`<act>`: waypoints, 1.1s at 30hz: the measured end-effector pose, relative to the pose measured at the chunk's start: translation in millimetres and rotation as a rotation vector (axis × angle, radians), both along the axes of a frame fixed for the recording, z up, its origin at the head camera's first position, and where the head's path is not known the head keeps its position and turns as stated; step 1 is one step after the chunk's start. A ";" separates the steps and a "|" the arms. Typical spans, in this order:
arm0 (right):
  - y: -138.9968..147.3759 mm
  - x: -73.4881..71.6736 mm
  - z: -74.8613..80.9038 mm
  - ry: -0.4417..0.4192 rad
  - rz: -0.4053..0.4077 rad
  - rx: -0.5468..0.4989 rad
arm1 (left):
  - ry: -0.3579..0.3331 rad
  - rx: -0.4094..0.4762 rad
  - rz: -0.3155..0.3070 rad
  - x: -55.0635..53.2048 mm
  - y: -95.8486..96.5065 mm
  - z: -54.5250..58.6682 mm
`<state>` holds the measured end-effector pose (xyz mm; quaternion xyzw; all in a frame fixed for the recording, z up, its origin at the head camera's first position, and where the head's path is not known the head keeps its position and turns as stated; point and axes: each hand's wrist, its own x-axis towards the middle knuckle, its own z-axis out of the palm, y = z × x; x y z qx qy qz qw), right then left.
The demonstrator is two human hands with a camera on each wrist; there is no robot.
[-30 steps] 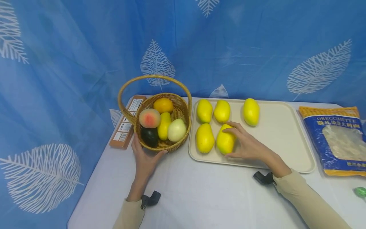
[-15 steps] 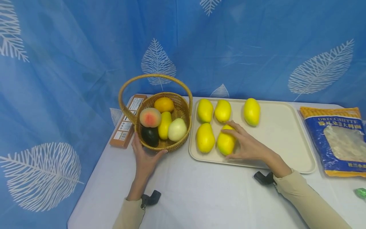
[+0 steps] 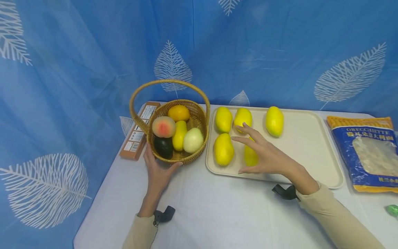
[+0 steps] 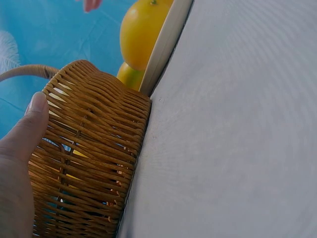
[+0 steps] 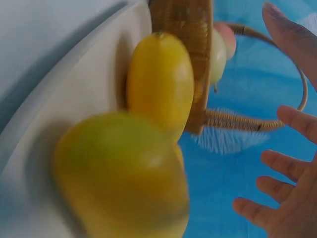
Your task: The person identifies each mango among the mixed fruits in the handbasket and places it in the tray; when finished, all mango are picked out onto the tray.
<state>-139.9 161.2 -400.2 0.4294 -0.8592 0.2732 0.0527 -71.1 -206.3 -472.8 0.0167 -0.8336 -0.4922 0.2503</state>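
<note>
My left hand (image 3: 158,174) holds the near left side of a wicker basket (image 3: 194,158), its thumb (image 4: 37,114) against the weave in the left wrist view. In the basket sit a peach (image 3: 163,127), a dark green fruit (image 3: 163,148), a pale round fruit (image 3: 192,140) and two yellow-orange fruits. My right hand (image 3: 267,155) hovers with fingers spread over a yellow mango (image 3: 250,155) on the beige tray (image 3: 304,148), partly hiding it. Another mango (image 3: 223,149) lies just left of it. In the right wrist view the fingers stand apart from the near mango (image 5: 124,178).
Three more mangoes lie along the tray's back, one (image 3: 274,121) set apart. A brown labelled box (image 3: 135,140) lies left of the basket. A blue and yellow pasta bag (image 3: 367,152) is right of the tray, with a green wrapped item (image 3: 392,209) nearer. A blue curtain (image 3: 264,52) hangs behind.
My right hand has let go of the front mango, its fingers spreading and shifting slightly left above it. The mango stays on the tray. My left hand keeps its hold on the basket.
</note>
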 end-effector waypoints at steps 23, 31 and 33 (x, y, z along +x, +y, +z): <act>-146.0 -3.4 17.8 -0.162 0.339 0.037 | -0.012 -0.004 -0.015 -0.8 -3.9 -3.3; -168.6 -7.7 9.9 -0.193 0.355 0.132 | -0.019 -0.009 -0.013 -0.3 -3.3 -1.8; -168.5 -9.7 9.6 -0.186 0.351 0.144 | -0.015 -0.013 -0.014 -0.6 -3.6 -0.8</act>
